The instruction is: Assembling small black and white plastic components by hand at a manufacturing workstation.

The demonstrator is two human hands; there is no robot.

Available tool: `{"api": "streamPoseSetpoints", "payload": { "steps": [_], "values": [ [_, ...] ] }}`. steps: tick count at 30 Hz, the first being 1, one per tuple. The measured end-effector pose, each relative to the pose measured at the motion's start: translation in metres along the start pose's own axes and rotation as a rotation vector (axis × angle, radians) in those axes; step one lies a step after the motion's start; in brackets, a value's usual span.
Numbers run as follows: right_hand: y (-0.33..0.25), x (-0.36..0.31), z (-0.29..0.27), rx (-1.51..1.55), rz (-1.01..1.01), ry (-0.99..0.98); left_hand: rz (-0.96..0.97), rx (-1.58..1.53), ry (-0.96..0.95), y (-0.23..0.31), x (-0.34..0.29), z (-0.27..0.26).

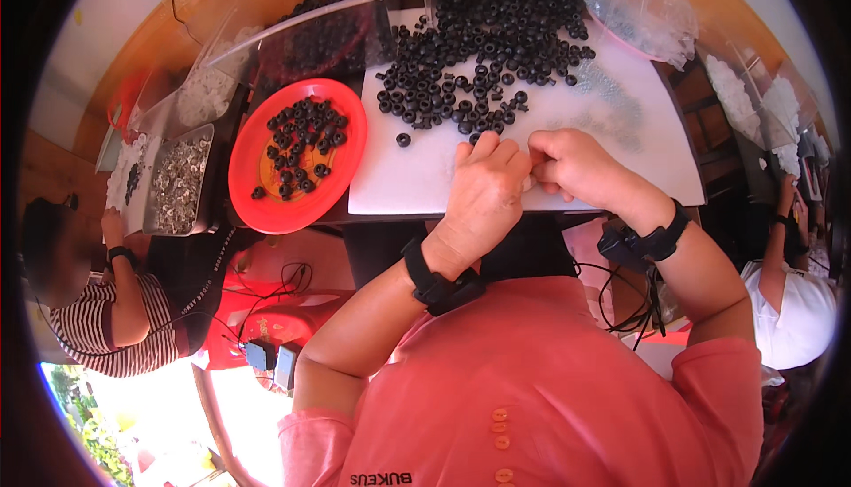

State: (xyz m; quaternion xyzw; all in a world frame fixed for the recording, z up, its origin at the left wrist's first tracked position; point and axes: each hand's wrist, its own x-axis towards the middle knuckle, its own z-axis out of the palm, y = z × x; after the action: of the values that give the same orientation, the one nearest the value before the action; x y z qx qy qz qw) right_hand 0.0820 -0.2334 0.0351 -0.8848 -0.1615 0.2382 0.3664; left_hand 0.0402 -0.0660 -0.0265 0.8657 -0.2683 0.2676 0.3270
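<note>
Over the near edge of a white board (408, 187), my left hand (487, 184) and my right hand (581, 163) come together, fingers curled in a pinch. Whatever sits between the fingertips is too small or too hidden to make out. Just beyond my left hand spreads a heap of small round black parts (510, 22), some with a hole through the middle. To the left, a red oval plate (350, 155) bears several more black parts (306, 128). Small clear pieces (612, 101) lie scattered on the board's right side.
A clear bin (324, 39) of black parts stands behind the plate. A clear plastic bag (660, 22) lies at the far right. Left of the plate is a metal tray (182, 181) of small pieces. Other people work at both sides; cables (620, 310) hang near my right arm.
</note>
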Motion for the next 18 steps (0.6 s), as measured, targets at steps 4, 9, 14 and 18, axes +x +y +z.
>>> {"api": "streamPoseSetpoints", "payload": {
  "steps": [4,9,14,18],
  "values": [
    [0.009,-0.004,0.009,0.224,-0.034,0.074,-0.04,0.056,0.005,0.008,-0.012,-0.009],
    [0.034,-0.027,0.024,0.493,-0.224,0.311,0.01,0.192,0.057,0.025,0.001,0.001],
    [0.049,-0.041,0.027,0.641,-0.394,0.372,-0.062,0.095,0.231,0.009,-0.009,-0.054],
    [0.059,-0.04,0.031,0.694,-0.498,0.405,-0.249,0.407,0.305,-0.035,-0.014,-0.127]
  ]
}}
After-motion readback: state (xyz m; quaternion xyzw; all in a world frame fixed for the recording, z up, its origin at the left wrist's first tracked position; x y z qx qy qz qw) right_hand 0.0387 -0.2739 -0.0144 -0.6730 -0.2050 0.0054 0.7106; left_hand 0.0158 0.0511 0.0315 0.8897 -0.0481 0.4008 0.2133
